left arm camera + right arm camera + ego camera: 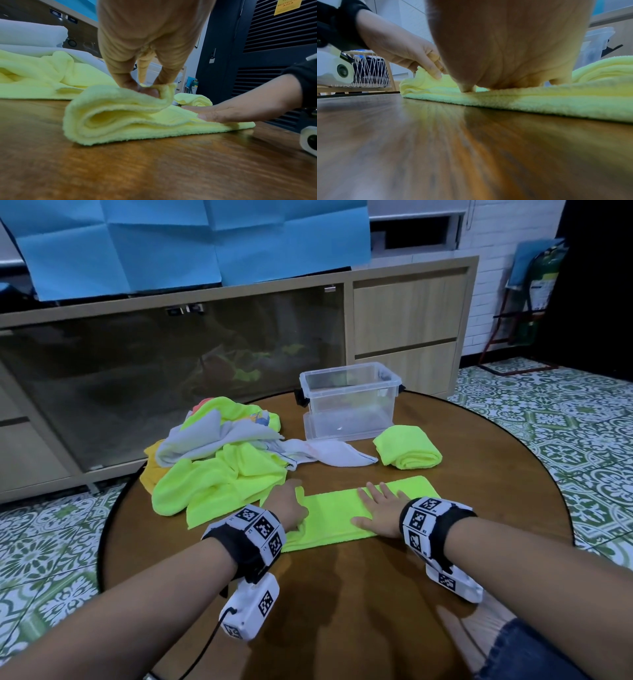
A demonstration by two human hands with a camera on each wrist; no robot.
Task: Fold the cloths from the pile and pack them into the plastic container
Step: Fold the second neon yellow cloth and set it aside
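A neon-yellow cloth [335, 513] lies as a long folded strip on the round wooden table [342, 594]. My left hand [291, 506] pinches its left end, lifted and curled over, as the left wrist view shows on the cloth [120, 119]. My right hand [378, 511] lies flat on the strip's middle with fingers spread, pressing it down. In the right wrist view the palm [505, 54] rests on the cloth [539, 100]. A clear plastic container [347, 402] stands behind, seemingly empty. A rolled yellow cloth [407, 450] lies to its right.
A pile of yellow, white and orange cloths [219, 460] covers the table's left side, with a white cloth [335, 453] trailing toward the container. A wooden cabinet [407, 320] stands beyond the table. The tiled floor [565, 419] surrounds it.
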